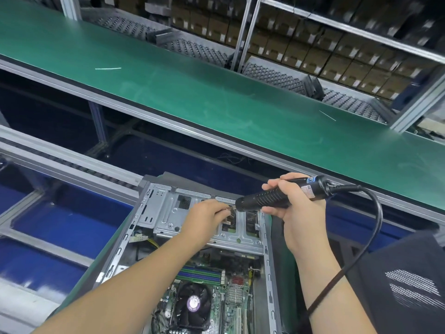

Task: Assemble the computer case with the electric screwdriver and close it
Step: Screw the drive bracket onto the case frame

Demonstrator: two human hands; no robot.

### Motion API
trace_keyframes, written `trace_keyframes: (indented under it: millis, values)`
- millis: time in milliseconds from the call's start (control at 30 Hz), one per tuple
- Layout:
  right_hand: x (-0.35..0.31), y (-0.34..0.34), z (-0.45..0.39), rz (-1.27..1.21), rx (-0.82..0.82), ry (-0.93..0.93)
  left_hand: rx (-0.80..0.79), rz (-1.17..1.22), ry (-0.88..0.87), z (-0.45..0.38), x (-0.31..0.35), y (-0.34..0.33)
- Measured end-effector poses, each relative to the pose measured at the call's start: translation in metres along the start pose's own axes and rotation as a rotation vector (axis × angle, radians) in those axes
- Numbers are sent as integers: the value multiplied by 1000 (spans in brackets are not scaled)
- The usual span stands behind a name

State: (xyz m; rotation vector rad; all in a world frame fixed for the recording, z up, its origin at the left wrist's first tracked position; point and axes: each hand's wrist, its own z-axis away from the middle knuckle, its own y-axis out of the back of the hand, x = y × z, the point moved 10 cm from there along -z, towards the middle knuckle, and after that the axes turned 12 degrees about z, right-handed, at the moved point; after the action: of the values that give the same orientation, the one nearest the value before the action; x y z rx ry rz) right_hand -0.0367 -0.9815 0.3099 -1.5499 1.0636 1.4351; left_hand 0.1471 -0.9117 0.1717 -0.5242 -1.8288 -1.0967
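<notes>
Open computer case below – electric screwdriver in right hand fingers.

The computer case lies open on its side, its grey metal frame, green board and round black fan showing. The black electric screwdriver lies almost flat above its far end, tip pointing left.

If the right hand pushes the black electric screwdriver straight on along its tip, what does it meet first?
Most likely the left hand's fingertips, pinched right at the tip of the black electric screwdriver held by the right hand; beneath them lies the grey metal drive cage. Depth is unclear.
</notes>
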Motion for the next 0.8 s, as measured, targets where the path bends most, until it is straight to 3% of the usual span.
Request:
trace_keyframes:
  millis: [367, 800]
  values:
    - [-11, -3, -2, -19, -7, 13, 119, 313, 43, 5, -13, 13]
    - [-10, -3, -5, 22, -26, -10, 47, 267, 14, 8, -6, 9]
